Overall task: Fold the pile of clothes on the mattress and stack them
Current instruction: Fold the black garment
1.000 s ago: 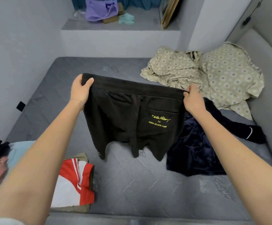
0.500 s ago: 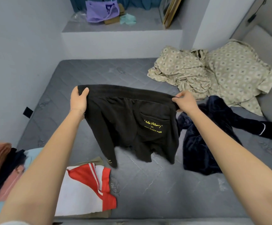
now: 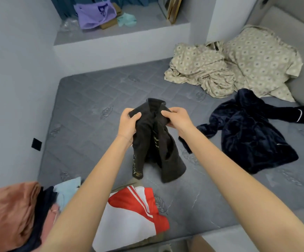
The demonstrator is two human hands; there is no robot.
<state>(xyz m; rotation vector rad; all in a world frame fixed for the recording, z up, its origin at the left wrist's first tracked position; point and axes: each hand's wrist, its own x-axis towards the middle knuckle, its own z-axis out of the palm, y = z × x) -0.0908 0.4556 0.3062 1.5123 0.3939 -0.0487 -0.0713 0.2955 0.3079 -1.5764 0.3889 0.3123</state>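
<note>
Shorts (image 3: 156, 142) hang over mattress (image 3: 93, 99), long way 12 to 6 | left hand (image 3: 128, 124) and right hand (image 3: 179, 120) both pinch top edge, side by side | folded red top (image 3: 129, 215) lies at 7 from shorts, nearer left hand

Bare mattress (image 3: 93, 95) runs far left to centre, from the wall over to the hanging black shorts (image 3: 156, 142): open reach there. Right side blocked: navy jacket (image 3: 252, 139) sprawls, sleeve just beside the shorts. Beige bedding (image 3: 220, 70) fills the far-right corner. Near edge: red-white folded top (image 3: 133, 215) & rust-coloured pile (image 3: 9, 211) at left. Bare strip near right, in front of the jacket.
</note>
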